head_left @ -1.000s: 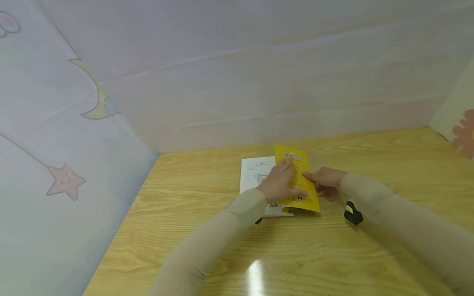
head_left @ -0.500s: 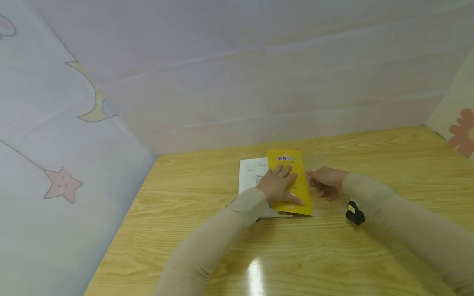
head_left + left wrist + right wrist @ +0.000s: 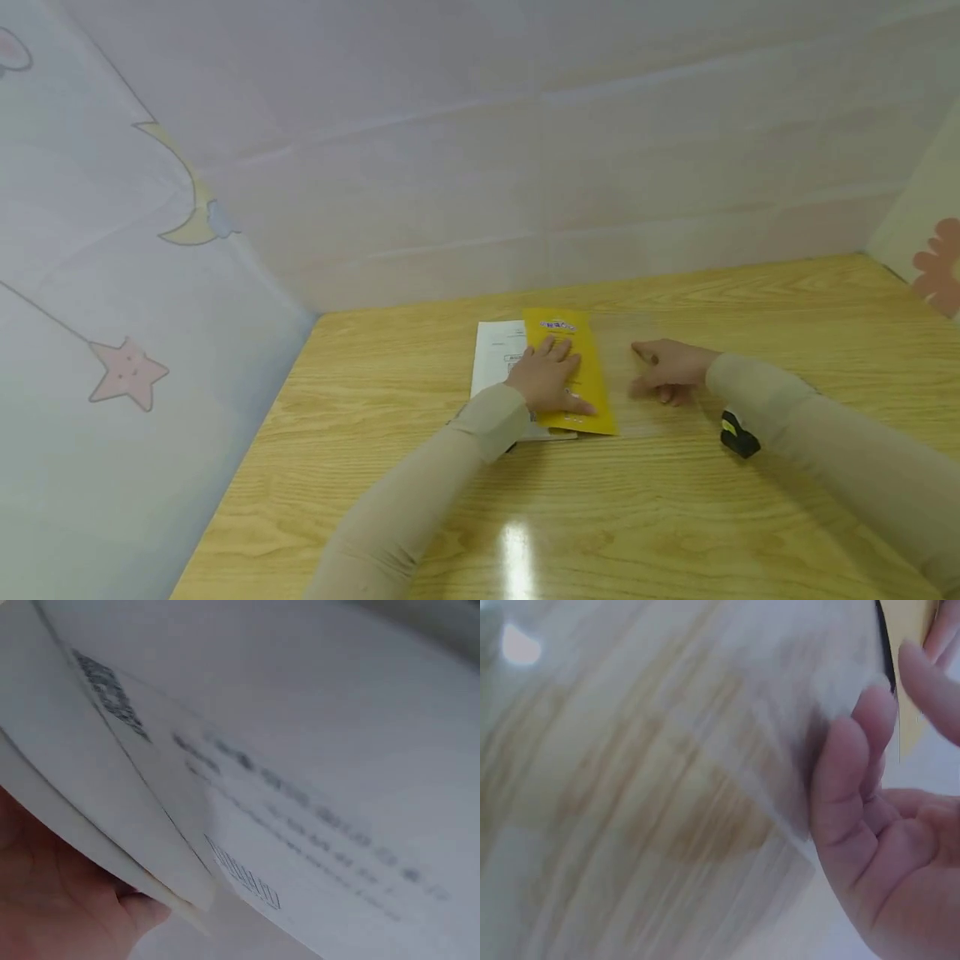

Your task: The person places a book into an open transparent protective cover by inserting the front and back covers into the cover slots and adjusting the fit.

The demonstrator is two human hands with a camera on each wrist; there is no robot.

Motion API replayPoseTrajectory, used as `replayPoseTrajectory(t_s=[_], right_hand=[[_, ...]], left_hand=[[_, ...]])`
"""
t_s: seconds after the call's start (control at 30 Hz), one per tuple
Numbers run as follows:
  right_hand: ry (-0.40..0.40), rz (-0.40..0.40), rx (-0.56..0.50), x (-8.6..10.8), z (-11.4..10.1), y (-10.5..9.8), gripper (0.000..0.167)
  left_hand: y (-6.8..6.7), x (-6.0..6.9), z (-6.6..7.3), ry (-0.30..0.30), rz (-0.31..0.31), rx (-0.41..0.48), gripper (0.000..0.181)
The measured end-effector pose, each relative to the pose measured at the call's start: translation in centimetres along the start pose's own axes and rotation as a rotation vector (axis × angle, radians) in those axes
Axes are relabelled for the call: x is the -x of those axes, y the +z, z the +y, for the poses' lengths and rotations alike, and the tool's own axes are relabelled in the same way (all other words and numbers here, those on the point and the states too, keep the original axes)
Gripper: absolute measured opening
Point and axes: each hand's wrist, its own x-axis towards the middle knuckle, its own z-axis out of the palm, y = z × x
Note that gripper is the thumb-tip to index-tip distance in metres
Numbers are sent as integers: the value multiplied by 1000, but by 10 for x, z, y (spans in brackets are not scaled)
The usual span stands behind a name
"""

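A white printed booklet (image 3: 493, 343) lies on the table with a yellow printed cover sheet (image 3: 592, 379) over its right part. My left hand (image 3: 546, 382) rests on the yellow sheet, fingers spread. In the left wrist view, white pages (image 3: 300, 697) with print and a barcode hide part of that hand. Right of the yellow sheet lies clear plastic film (image 3: 626, 421), its edge faint. My right hand (image 3: 671, 368) is over this film; the right wrist view has its thumb apart from the bent fingers (image 3: 844, 765), beside the film's edge. Nothing shows pinched between them.
The wood-grain table (image 3: 360, 400) reaches back to a pale wall covering (image 3: 450, 167). A black wrist device (image 3: 738, 433) hangs under my right wrist. Glare (image 3: 517, 550) lies on the table's near part.
The yellow sheet has shifted left and flattened, covering more of the white booklet, with my left hand moving along on it. My right hand has left the sheet's right edge and moved right.
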Motion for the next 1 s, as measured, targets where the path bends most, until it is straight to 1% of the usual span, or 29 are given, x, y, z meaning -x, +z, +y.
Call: replayPoseTrajectory(t_s=[0.07, 0.17, 0.23, 0.3, 0.43, 0.5, 0.57, 0.6, 0.67, 0.73, 0.83, 1.0], right_hand=[[1, -4, 35, 0, 0, 1, 107], [10, 2, 117, -3, 1, 3, 113], [-3, 13, 193, -6, 1, 4, 115], [-31, 38, 299, -8, 0, 6, 115], [-74, 121, 543, -13, 1, 9, 113], [-70, 181, 674, -15, 2, 11, 112], [-57, 238, 769, -15, 6, 11, 112], [-47, 260, 799, -16, 7, 12, 111], [-23, 283, 813, -15, 8, 13, 112], [-10, 280, 793, -14, 9, 12, 113], [-5, 256, 772, -12, 9, 12, 113], [-7, 215, 715, -6, 4, 13, 113]], left_hand=[[4, -1, -3, 0, 8, -1, 90], [7, -2, -5, 3, 22, 2, 91], [8, -1, -5, 9, 19, -10, 91], [6, 2, -5, 4, 10, -33, 90], [3, 6, -4, 3, 2, -77, 89], [3, 6, -4, 2, 2, -89, 89], [5, 5, -4, -1, -1, -96, 89], [6, 4, -4, -5, -3, -98, 89], [7, 2, -4, -13, -5, -94, 90], [9, -1, -3, -17, -6, -88, 90], [9, -3, -1, -23, 2, -79, 91], [9, -3, 4, -28, -7, -95, 91]])
